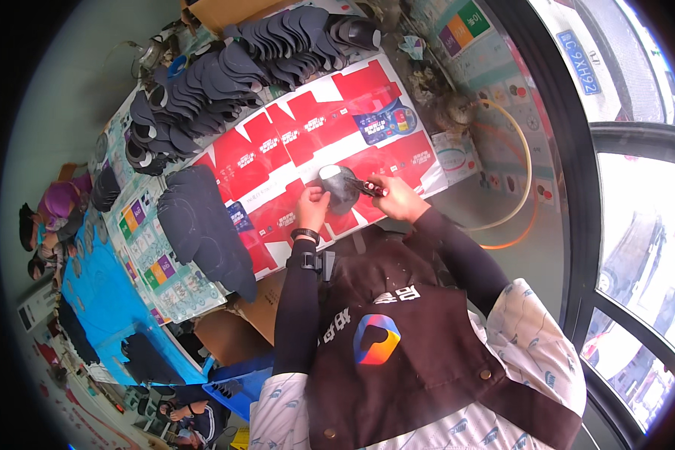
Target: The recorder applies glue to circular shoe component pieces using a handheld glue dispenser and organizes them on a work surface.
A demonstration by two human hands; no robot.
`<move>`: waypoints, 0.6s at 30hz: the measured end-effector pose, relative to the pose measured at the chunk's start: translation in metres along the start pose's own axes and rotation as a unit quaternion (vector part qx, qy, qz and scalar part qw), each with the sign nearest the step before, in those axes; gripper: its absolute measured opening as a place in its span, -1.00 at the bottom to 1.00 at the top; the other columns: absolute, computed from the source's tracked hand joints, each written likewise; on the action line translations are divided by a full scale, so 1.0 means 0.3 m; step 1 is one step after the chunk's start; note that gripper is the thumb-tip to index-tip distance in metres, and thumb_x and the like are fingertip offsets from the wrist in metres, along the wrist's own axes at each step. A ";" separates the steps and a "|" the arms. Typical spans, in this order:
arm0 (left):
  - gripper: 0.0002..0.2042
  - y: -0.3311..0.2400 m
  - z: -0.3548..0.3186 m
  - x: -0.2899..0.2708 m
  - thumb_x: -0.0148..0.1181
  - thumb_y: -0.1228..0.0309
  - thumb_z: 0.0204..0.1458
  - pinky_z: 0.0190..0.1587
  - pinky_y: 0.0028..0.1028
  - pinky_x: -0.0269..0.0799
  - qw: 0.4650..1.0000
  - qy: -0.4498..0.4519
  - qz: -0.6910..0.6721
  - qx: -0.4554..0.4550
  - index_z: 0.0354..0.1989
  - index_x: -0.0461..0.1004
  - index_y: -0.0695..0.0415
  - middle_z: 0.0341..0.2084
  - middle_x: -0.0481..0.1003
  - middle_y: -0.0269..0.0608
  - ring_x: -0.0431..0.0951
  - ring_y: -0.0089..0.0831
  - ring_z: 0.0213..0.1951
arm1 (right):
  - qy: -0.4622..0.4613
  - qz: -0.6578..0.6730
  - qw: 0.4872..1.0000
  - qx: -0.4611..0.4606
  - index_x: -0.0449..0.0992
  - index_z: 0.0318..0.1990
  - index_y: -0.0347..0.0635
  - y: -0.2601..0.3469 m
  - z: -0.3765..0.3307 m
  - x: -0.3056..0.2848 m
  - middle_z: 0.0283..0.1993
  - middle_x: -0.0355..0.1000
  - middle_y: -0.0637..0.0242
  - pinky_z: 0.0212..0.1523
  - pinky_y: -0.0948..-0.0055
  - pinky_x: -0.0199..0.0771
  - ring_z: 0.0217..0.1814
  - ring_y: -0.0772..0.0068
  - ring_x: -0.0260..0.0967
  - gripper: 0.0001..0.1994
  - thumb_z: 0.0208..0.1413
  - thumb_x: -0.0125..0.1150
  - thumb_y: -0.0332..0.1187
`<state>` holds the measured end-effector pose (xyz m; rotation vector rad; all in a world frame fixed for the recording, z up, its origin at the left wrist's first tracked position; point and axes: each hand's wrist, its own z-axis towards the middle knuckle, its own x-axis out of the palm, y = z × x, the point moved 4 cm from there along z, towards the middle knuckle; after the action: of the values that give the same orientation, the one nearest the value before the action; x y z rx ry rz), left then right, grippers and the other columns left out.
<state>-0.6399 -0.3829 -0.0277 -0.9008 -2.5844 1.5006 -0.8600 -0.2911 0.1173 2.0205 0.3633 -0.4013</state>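
Observation:
A dark grey, rounded cup-like piece with a pale whitish patch at its far end lies over the red and white printed sheet. My left hand has its fingers closed at the left edge of this piece, thumb and fingertips pinched on it. In my right hand is a small dark tool with a reddish handle, gripped in closed fingers. The tool's tip meets the right side of the piece; its exact kind is too small to make out.
Stacked dark grey insole-like pieces line the table's far left, with a flat pile of dark sheets nearer. Pale and orange hoses curve at right. A blue-covered table, a blue crate and other people are at left.

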 end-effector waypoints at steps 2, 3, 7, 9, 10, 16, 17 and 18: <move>-0.70 -0.004 0.003 -0.006 0.37 0.38 0.11 -0.40 -0.51 0.55 1.000 0.004 -0.010 -0.008 -0.06 0.51 0.28 -0.33 0.62 -0.17 0.61 -0.50 -0.39 | 0.047 0.005 0.999 0.018 0.58 -0.04 -0.25 -0.006 0.018 0.014 -0.18 0.52 -0.19 -0.08 0.01 0.46 -0.04 -0.26 0.46 -0.72 0.25 0.10 -0.26; -0.70 0.006 0.003 -0.010 0.36 0.38 0.11 -0.40 -0.51 0.56 1.000 -0.001 0.004 -0.009 -0.06 0.51 0.28 -0.33 0.62 -0.17 0.62 -0.50 -0.39 | 0.048 0.006 0.999 0.017 0.58 -0.04 -0.25 0.001 0.016 0.009 -0.18 0.52 -0.19 -0.08 0.01 0.46 -0.04 -0.26 0.46 -0.72 0.25 0.10 -0.26; -0.66 0.026 0.010 -0.020 0.38 0.31 0.08 -0.38 -0.45 0.54 1.000 -0.014 0.015 -0.007 -0.06 0.52 0.26 -0.32 0.66 -0.13 0.65 -0.44 -0.43 | 0.025 -0.076 0.997 0.010 0.59 -0.03 -0.21 -0.019 0.011 -0.009 -0.19 0.52 -0.17 -0.07 0.02 0.46 -0.04 -0.25 0.46 -0.72 0.25 0.09 -0.26; -0.66 0.034 0.014 -0.013 0.38 0.31 0.08 -0.37 -0.45 0.54 1.000 -0.007 0.010 -0.011 -0.06 0.52 0.26 -0.33 0.65 -0.14 0.65 -0.45 -0.43 | 0.036 -0.005 0.999 -0.013 0.59 -0.03 -0.19 -0.020 0.006 -0.004 -0.19 0.52 -0.17 -0.08 0.02 0.45 -0.05 -0.26 0.46 -0.72 0.26 0.09 -0.26; -0.66 0.042 0.013 -0.015 0.38 0.30 0.08 -0.37 -0.46 0.54 1.000 -0.011 0.006 -0.010 -0.06 0.52 0.25 -0.33 0.65 -0.14 0.65 -0.44 -0.43 | 0.084 -0.019 0.996 0.028 0.59 -0.03 -0.20 -0.009 -0.007 0.009 -0.18 0.51 -0.17 -0.08 0.02 0.46 -0.04 -0.27 0.46 -0.72 0.25 0.10 -0.25; -0.66 0.062 0.021 -0.003 0.38 0.29 0.07 -0.33 -0.45 0.55 1.000 -0.017 0.000 -0.002 -0.06 0.52 0.24 -0.32 0.65 -0.15 0.66 -0.44 -0.39 | 0.032 0.003 0.999 0.023 0.59 0.02 -0.23 -0.080 -0.032 0.031 -0.16 0.52 -0.19 -0.06 0.08 0.49 -0.03 -0.22 0.50 -0.70 0.21 0.16 -0.29; -0.66 0.064 0.018 -0.003 0.38 0.29 0.07 -0.31 -0.44 0.55 1.000 -0.021 -0.016 0.003 -0.07 0.53 0.24 -0.32 0.66 -0.15 0.66 -0.43 -0.38 | 0.056 0.014 0.998 0.032 0.58 0.02 -0.25 -0.076 -0.037 0.039 -0.16 0.52 -0.20 -0.06 0.09 0.50 -0.03 -0.21 0.51 -0.69 0.20 0.17 -0.31; -0.66 0.060 0.020 0.001 0.38 0.27 0.06 -0.28 -0.43 0.56 1.000 -0.021 0.011 -0.002 -0.09 0.53 0.23 -0.30 0.66 -0.14 0.67 -0.42 -0.35 | 0.067 -0.004 0.997 0.044 0.59 0.01 -0.24 -0.054 -0.050 0.043 -0.16 0.53 -0.19 -0.05 0.07 0.50 -0.04 -0.21 0.50 -0.70 0.16 0.14 -0.34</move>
<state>-0.6333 -0.3808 -0.0454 -0.9107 -2.6159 1.5368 -0.8531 -0.2694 0.1057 2.1395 0.4439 -0.2918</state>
